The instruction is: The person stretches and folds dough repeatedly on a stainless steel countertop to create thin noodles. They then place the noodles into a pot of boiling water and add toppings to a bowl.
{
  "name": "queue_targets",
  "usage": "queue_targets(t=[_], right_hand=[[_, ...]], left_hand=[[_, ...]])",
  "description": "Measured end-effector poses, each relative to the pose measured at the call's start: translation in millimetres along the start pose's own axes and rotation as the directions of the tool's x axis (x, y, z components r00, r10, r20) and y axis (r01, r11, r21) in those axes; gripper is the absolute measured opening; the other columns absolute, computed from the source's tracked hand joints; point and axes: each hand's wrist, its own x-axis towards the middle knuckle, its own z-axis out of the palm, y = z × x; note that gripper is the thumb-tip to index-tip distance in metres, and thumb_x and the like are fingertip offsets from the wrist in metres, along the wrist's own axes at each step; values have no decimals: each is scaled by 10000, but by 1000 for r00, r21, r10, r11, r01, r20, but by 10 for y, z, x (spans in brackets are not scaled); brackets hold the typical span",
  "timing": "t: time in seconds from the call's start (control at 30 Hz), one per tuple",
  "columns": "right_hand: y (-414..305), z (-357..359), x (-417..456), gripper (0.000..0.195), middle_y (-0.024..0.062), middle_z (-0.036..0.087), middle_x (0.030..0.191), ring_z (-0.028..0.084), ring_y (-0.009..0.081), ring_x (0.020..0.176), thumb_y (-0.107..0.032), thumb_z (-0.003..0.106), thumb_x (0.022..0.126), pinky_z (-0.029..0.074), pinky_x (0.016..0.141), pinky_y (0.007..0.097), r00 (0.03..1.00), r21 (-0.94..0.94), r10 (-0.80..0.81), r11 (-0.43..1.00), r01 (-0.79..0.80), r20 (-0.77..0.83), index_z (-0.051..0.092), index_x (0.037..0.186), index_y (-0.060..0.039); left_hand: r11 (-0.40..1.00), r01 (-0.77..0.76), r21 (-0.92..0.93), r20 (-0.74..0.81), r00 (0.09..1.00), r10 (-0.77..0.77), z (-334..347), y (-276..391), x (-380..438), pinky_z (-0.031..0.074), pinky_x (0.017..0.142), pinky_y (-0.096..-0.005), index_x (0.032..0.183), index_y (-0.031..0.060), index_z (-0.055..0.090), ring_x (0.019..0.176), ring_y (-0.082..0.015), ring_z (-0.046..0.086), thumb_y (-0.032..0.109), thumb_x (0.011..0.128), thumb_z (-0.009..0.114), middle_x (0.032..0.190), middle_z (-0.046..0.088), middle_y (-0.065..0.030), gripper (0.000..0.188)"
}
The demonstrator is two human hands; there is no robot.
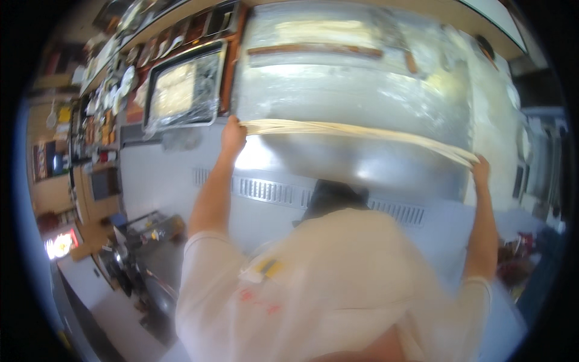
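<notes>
A long bundle of pale dough noodle strands (344,130) spans the space between my two hands, sagging a little and sloping down to the right. My left hand (234,134) is closed around its left end, beside the corner of a steel worktable (325,88). At the other end, my right hand (480,169) grips the gathered strands, with a few of them slightly apart near the fingers. Both arms are stretched wide. The bundle hangs in front of the table's near edge.
Farther back lie a wooden rolling pin (316,50), a dough sheet (323,32) and a wood-handled blade (407,56). A metal tray (218,97) holds film-covered dough at left. A floured surface (493,113) is at right. A grated drain (267,190) runs across the floor.
</notes>
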Motion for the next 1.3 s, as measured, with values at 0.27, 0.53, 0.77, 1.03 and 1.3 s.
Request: queue_targets(t=[0.27,0.53,0.77,1.03,1.3], right_hand=[[-443,640,-332,318,18,644,1047,606,156,949,-91,638,845,499,836,319,872,578,297,659,-482,390,627,1163,-100],[-259,227,70,286,117,684,924,645,196,814,-108,595,871,520,702,325,926,-302,-69,952,-50,-372,616,1125,22],[-217,834,-52,223,126,683,916,667,206,851,-138,539,923,520,694,342,914,568,399,737,-368,74,657,1037,13],[-480,272,-47,254,216,679,967,639,426,926,-66,571,822,507,839,476,966,-535,-117,844,-26,-230,681,1049,-50],[-214,256,111,226,197,705,1006,660,403,963,-125,560,862,523,860,475,970,-653,-122,756,-48,-212,722,1013,-79]], left_hand=[[973,-228,42,-127,964,232,506,379,-287,514,833,-479,1014,12,693,910,-427,672,82,854,524,928,704,-251,243],[879,-12,-476,-135,989,-59,184,56,218,506,527,-323,1084,47,733,595,-150,626,-21,842,490,822,685,-138,350],[796,358,-487,386,906,-172,1002,-461,382,509,547,-341,1029,29,669,600,-207,608,51,893,564,801,647,-124,173],[954,-289,84,-2,957,290,388,83,381,518,815,-471,1112,-15,640,924,-400,679,133,907,510,965,706,-231,285],[933,-277,228,134,959,251,439,230,299,519,841,-486,1164,98,641,953,-406,681,146,925,488,988,714,-220,288]])
